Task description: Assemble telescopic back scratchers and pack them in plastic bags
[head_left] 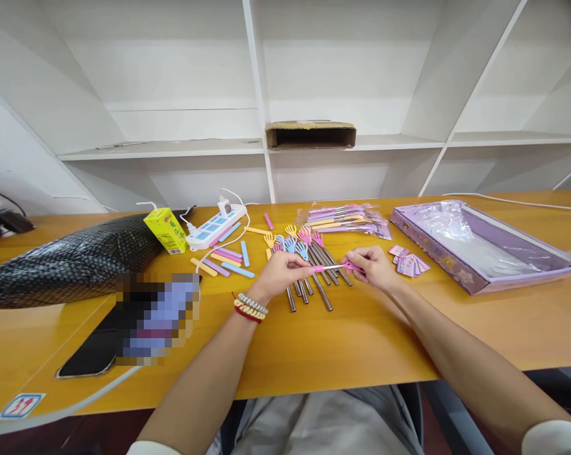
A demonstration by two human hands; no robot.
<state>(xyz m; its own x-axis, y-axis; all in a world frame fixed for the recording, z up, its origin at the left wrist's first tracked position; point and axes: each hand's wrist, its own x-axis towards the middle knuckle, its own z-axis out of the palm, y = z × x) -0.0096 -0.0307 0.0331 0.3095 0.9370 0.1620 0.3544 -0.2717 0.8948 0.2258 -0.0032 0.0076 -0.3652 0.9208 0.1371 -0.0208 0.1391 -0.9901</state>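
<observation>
- Over the middle of the wooden table (pixel 371 354), a small pink-handled back scratcher (pixel 330 267) was held level between both hands, just above the loose pile.
- Its pink sleeve end was pinched by the fingers of the left hand (pixel 278 273), closed narrowly about it; beaded bracelets (pixel 250 307) were worn on that wrist.
- The claw end was gripped by the right hand (pixel 373 265), thumb and forefinger closed on the pink tip.
- Beneath the hands, a row of metal-shafted scratchers (pixel 309 265) with coloured claw heads was laid out, touching one another.
- To the left, loose pastel sleeves (pixel 228 260) were scattered near a white power strip (pixel 215 226) and a yellow drink carton (pixel 166 230).
- Bagged scratchers (pixel 347 220), small pink cards (pixel 407 261) and a purple box (pixel 479 249) were seen to the right.
- The step in hand was judged to be the fitting of a sleeve onto a shaft; whether it was fully seated could not be told.
- A straight push along the shaft, both ends held firmly, was judged to be called for.
</observation>
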